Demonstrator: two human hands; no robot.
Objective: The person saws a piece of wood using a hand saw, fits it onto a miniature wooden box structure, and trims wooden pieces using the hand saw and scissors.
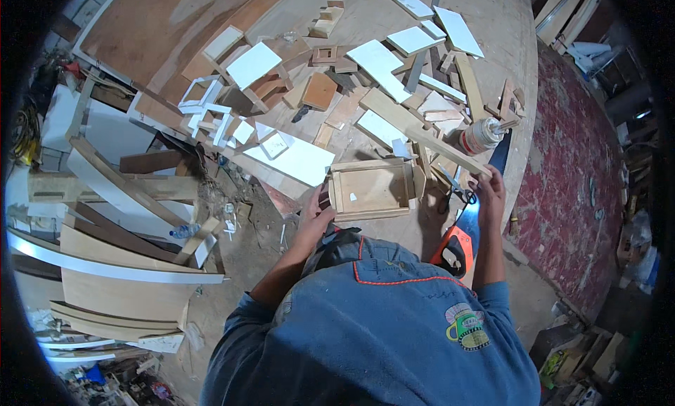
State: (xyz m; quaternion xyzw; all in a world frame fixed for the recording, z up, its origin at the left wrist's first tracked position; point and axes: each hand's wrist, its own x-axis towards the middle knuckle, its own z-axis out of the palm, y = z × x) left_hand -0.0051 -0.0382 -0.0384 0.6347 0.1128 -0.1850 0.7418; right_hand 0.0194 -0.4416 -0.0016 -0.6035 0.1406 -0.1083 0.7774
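Close below me, my left hand grips the wooden box on the surface; my right hand, beside the box, pinches a long strip. I'd steady the box first.

The small box frame is bare, matt plywood, like the dusty wooden workbench. White panels look smooth and laminated. The handsaw has a blue metal blade and orange plastic handle.

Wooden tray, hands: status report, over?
Left hand grips shallow wooden tray. Right hand rests by scissors and handsaw. Offcuts crowd workbench.
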